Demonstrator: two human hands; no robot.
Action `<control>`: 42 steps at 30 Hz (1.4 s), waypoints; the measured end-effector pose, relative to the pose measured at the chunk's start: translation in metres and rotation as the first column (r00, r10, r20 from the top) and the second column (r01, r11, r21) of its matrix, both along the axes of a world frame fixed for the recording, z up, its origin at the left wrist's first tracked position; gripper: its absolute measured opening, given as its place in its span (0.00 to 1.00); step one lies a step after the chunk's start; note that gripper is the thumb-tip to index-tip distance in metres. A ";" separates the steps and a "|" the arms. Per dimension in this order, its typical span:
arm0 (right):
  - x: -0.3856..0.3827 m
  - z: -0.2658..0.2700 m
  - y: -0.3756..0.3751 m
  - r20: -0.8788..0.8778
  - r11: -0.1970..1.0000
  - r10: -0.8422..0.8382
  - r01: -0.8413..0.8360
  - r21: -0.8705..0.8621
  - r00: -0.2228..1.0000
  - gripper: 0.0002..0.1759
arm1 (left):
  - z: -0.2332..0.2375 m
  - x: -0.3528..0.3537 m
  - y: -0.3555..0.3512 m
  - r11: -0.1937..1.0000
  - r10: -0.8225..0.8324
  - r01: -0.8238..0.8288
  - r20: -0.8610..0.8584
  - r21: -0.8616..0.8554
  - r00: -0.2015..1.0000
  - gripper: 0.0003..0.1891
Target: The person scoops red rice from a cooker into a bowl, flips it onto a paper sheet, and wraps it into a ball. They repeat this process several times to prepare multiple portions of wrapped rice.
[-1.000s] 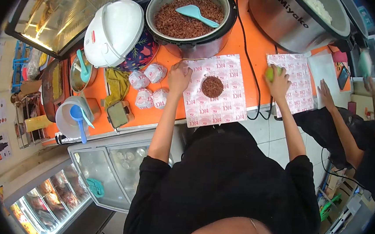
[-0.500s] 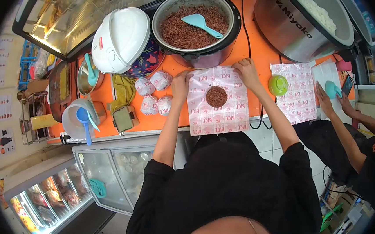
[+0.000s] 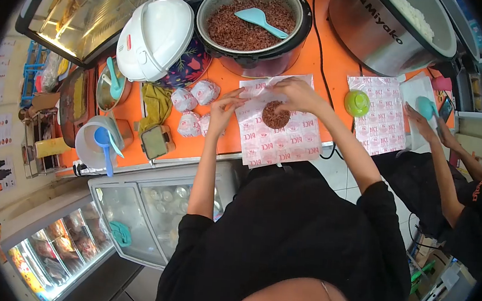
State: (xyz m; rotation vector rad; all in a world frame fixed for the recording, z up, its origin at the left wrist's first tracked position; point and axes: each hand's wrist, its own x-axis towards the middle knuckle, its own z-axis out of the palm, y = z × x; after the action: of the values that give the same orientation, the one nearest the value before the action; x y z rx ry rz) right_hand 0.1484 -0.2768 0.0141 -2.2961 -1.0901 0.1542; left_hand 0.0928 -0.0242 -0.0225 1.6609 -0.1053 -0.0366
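Observation:
A sheet of printed wrapping paper [image 3: 281, 145] lies at the orange counter's front edge, with a round mound of dark red rice [image 3: 275, 116] on it. My left hand [image 3: 225, 111] pinches the paper's left edge. Over the upper part of the sheet is my right hand [image 3: 297, 96], its thumb and fingers apart, close to the mound's top edge. Behind the paper stands a cooker of red rice [image 3: 245, 29] with a light blue paddle [image 3: 259, 22] lying in it. Several wrapped packets [image 3: 189, 124] sit to the left of my left hand.
A green bowl [image 3: 357, 103] rests on another paper sheet [image 3: 376, 127] at right, beside a co-worker's hands [image 3: 421, 124]. A large Miyako cooker [image 3: 374, 36] holds white rice. Left are a white lid [image 3: 154, 39], a cloth [image 3: 155, 107] and a tub with a blue scoop [image 3: 103, 138].
My right hand has moved left and down from the paper's top right corner toward the rice mound. My left hand has shifted slightly left and down. The view has shifted a little.

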 end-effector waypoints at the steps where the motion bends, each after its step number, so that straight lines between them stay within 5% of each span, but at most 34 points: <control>1: -0.003 -0.003 0.006 -0.002 1.000 -0.001 0.001 0.000 1.000 0.17 | 0.007 0.003 0.005 0.987 -0.075 0.074 -0.002 0.145 0.997 0.08; 3: -0.017 -0.008 0.015 -0.041 0.950 0.051 -0.061 -0.305 0.998 0.17 | 0.018 0.001 0.002 0.946 -0.152 0.150 -0.014 0.288 0.988 0.09; 4: -0.030 -0.016 0.013 -0.041 0.950 0.050 -0.060 -0.307 0.998 0.17 | 0.024 -0.006 -0.009 0.950 -0.071 0.046 0.071 0.309 0.995 0.11; 6: -0.062 -0.038 0.002 0.302 0.998 0.048 -0.037 -0.041 0.952 0.17 | 0.015 -0.010 -0.014 0.947 0.011 -0.062 0.160 0.314 0.987 0.12; 8: -0.081 -0.055 -0.002 0.327 0.999 0.033 -0.018 -0.048 0.944 0.19 | -0.022 -0.019 -0.005 0.780 -0.033 -0.129 0.245 0.612 0.969 0.16; 9: -0.091 -0.062 -0.004 0.359 0.999 0.018 0.000 -0.049 0.933 0.21 | -0.035 -0.020 0.000 0.677 -0.050 -0.309 0.460 0.669 0.887 0.17; 10: -0.098 -0.060 -0.003 0.353 0.999 0.018 0.000 -0.053 0.935 0.21 | -0.032 -0.024 0.005 0.679 -0.049 -0.304 0.455 0.668 0.889 0.17; 12: -0.107 -0.051 0.003 0.278 0.993 -0.066 0.091 -0.077 0.958 0.29 | -0.013 -0.028 0.011 0.474 0.059 -0.428 0.458 0.769 0.887 0.16; 13: -0.110 -0.048 0.005 0.276 0.993 -0.063 0.087 -0.079 0.959 0.29 | -0.007 -0.029 0.010 0.489 0.109 -0.426 0.431 0.761 0.896 0.14; 15: -0.116 -0.041 0.007 0.154 0.991 -0.066 0.083 -0.106 0.986 0.36 | 0.008 -0.018 -0.007 0.703 -0.107 -0.238 0.430 0.670 0.896 0.16; 17: -0.124 -0.033 0.004 0.125 0.990 -0.036 0.052 -0.129 0.991 0.37 | 0.025 -0.019 -0.038 0.623 -0.464 0.063 0.304 0.780 0.832 0.22; 20: -0.145 -0.030 -0.014 0.116 0.981 0.052 -0.029 -0.190 0.992 0.34 | 0.009 -0.030 -0.047 0.515 -0.638 0.173 0.240 0.840 0.732 0.28; 24: -0.162 -0.060 -0.052 0.100 0.974 0.109 -0.086 -0.210 0.989 0.14 | 0.002 -0.040 -0.040 0.492 -0.645 0.241 0.164 0.836 0.747 0.31; 26: -0.154 -0.044 -0.043 0.177 0.999 0.012 -0.002 -0.055 0.984 0.06 | 0.001 -0.046 -0.040 0.541 -0.634 0.263 0.182 0.799 0.752 0.28; 29: -0.136 -0.032 -0.039 -0.264 0.996 -0.082 0.070 -0.057 0.961 0.08 | 0.016 -0.053 -0.044 0.573 -0.598 0.297 0.142 0.764 0.789 0.28; 30: -0.128 -0.026 -0.037 -0.264 0.996 -0.086 0.073 -0.060 0.961 0.08 | 0.020 -0.053 -0.045 0.573 -0.601 0.299 0.143 0.763 0.787 0.28; 33: -0.104 0.001 -0.031 -0.181 0.993 -0.121 0.120 -0.018 0.976 0.09 | 0.030 -0.052 -0.045 0.578 -0.602 0.321 0.126 0.750 0.788 0.30; 35: -0.086 0.015 -0.030 0.185 0.995 0.009 0.009 -0.101 0.983 0.11 | 0.037 -0.050 -0.046 0.513 -0.620 0.340 0.066 0.788 0.782 0.33; 39: -0.054 -0.026 -0.032 0.146 0.996 0.085 -0.082 -0.026 0.986 0.11 | 0.043 -0.042 -0.048 0.481 -0.601 0.372 -0.010 0.794 0.799 0.28; 40: -0.038 -0.013 -0.029 -0.239 0.997 0.014 -0.032 -0.072 0.971 0.12 | 0.037 -0.037 -0.047 0.502 -0.584 0.410 -0.051 0.761 0.810 0.25; 41: -0.025 -0.006 -0.028 -0.584 0.991 -0.075 -0.004 -0.133 0.808 0.15 | 0.029 -0.032 -0.044 0.524 -0.566 0.444 -0.093 0.726 0.819 0.23; 42: -0.016 -0.011 -0.032 -0.581 0.991 -0.073 -0.005 -0.131 0.811 0.15 | 0.018 -0.026 -0.040 0.524 -0.564 0.441 -0.091 0.729 0.821 0.23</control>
State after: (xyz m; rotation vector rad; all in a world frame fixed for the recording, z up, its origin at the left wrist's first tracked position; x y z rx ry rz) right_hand 0.1324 -0.3085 0.0034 -2.1406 -0.7237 0.8811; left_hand 0.0671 -0.0643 -0.0042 2.3885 -0.8028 -0.4519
